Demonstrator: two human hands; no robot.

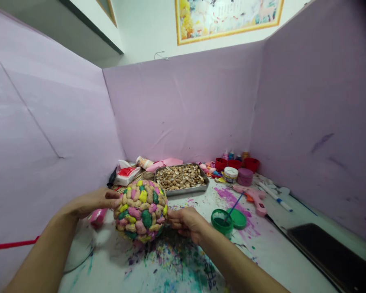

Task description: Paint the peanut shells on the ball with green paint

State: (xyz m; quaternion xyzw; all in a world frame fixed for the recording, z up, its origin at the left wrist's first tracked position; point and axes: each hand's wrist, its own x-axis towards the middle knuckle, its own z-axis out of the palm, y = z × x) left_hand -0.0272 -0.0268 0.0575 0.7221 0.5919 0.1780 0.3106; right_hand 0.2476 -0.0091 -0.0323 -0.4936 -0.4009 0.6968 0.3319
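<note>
A round ball (141, 212) covered in peanut shells sits over the paint-stained table, left of the middle. Some shells are painted pink, yellow or green; others are bare tan. My left hand (94, 202) is closed on its upper left side, and my right hand (187, 223) grips it at the lower right. The fingertips of both hands are partly hidden by the ball. To the right of my right hand stands an open jar of green paint (216, 221) with a blue brush (235, 205) leaning in it. Its green lid (238, 219) lies beside it.
Behind the ball is a metal tray (187, 190) of shells. Red cups (251, 164), a white jar (231, 175) and a pink jar (245, 177) stand back right. A pink glue gun (256, 198), marker (274, 196) and black phone-like slab (332, 254) lie right. Lilac panels enclose the table.
</note>
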